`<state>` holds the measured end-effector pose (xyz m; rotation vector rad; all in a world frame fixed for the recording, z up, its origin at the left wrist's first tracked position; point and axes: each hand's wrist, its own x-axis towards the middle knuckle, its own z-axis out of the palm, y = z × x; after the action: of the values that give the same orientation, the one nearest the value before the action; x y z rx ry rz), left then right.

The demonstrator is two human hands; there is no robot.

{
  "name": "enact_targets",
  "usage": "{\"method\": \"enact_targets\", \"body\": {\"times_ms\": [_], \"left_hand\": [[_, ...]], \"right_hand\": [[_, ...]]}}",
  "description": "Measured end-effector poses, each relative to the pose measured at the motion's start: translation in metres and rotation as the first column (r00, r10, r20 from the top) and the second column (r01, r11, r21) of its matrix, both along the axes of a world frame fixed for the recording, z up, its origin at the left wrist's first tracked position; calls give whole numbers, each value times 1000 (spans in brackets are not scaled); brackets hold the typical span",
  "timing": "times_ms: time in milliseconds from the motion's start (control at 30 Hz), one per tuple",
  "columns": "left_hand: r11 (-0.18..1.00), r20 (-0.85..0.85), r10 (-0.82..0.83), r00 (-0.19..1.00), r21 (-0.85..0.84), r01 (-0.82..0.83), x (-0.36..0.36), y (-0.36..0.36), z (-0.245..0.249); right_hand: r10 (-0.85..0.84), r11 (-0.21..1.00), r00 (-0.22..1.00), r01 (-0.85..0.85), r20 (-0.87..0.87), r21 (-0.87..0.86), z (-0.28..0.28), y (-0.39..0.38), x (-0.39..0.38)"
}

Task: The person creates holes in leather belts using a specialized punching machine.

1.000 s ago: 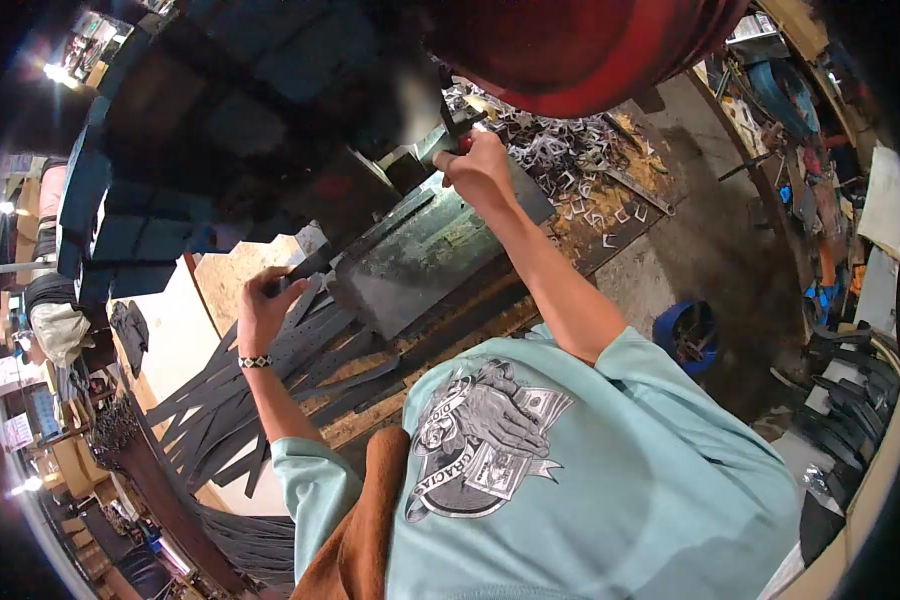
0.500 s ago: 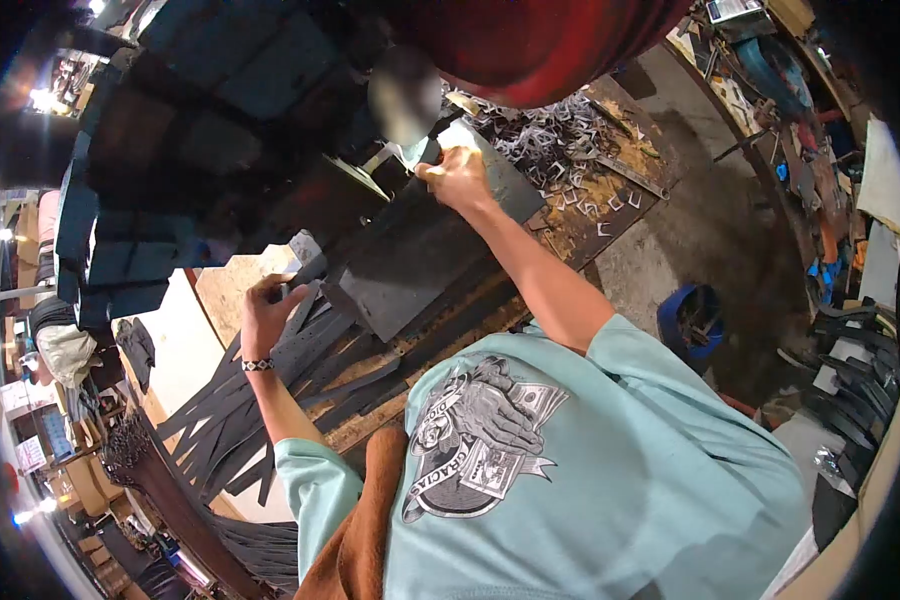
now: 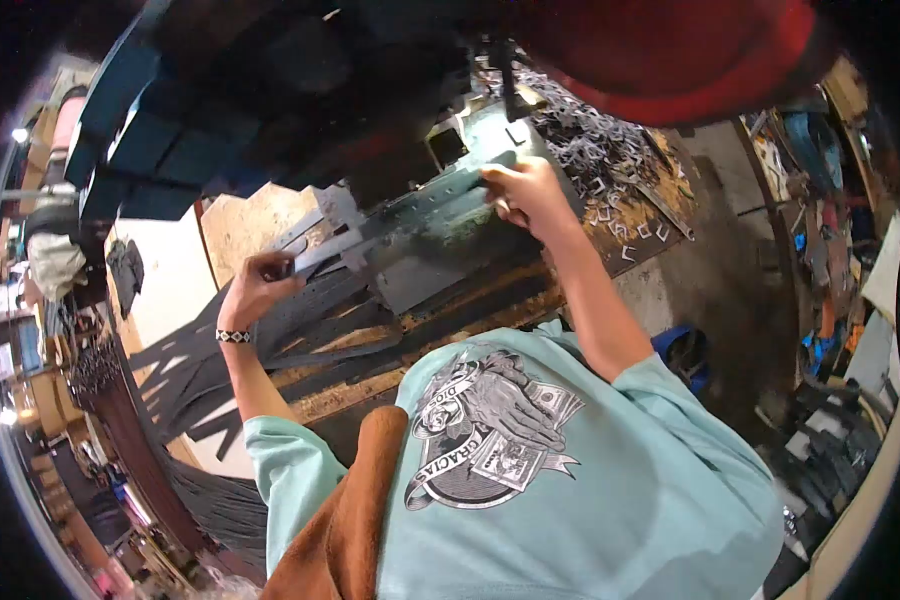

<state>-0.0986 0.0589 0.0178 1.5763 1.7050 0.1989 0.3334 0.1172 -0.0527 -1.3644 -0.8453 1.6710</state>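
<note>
A long, flat dark strip runs slantwise along the front of a big dark machine. My left hand is closed on its lower left end, where the strip catches the light and looks grey. Near the machine's lit working spot, my right hand pinches the upper right part, thumb and index finger pressed together. Beneath the strip lies a dark flat plate. The strip's material is not clear, and motion blurs its middle.
Many loose dark strips lie on the wooden table below my left hand. A heap of small U-shaped pieces covers the bench at right. A red rounded machine part hangs overhead. A blue bucket stands on the floor.
My right hand has drawn back from the lit spot, toward the lower right in relation to the machine. The strip now shows stretched between both hands. My head view has shifted.
</note>
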Motion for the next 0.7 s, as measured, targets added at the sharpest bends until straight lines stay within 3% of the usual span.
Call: {"method": "enact_targets", "body": {"times_ms": [100,133,167,233,300,367,400,433,533,600,667,700], "left_hand": [[976,-35,89,995,205,-80,-44,-52,-51],[961,-155,61,986,276,-16,-48,-65,-53],[904,-44,137,990,415,-107,-71,-90,-79],[890,-450,306,839,448,-85,-82,-135,-73],[862,-679,426,598,505,-40,-100,-185,-69],[815,-685,539,490,570,-100,-133,-234,-50],[725,-637,611,470,689,-9,-179,-265,-60],[706,-572,656,493,695,-133,-195,-281,-41],[657,-651,745,144,754,4,-182,-288,38],[634,-627,757,184,773,30,-203,-293,72],[538,-564,756,334,824,174,-260,-290,88],[585,-606,753,256,795,159,-292,-292,89]], "right_hand": [[127,992,992,-127,6,15,17,-31,18],[166,986,986,-166,16,33,12,-38,25],[202,978,979,-203,26,49,9,-46,32],[122,992,992,-120,29,-47,14,-59,47],[92,993,996,-93,-17,-67,18,-65,75],[16,997,987,-4,162,-75,27,-72,93],[60,996,983,-47,171,-75,29,-75,100],[100,993,978,-87,185,-80,30,-79,108],[310,947,931,-286,192,-145,35,-79,109],[461,883,877,-438,139,-168,39,-79,97],[509,857,850,-484,139,-180,52,-81,63],[539,838,831,-513,136,-186,54,-83,45]]}}
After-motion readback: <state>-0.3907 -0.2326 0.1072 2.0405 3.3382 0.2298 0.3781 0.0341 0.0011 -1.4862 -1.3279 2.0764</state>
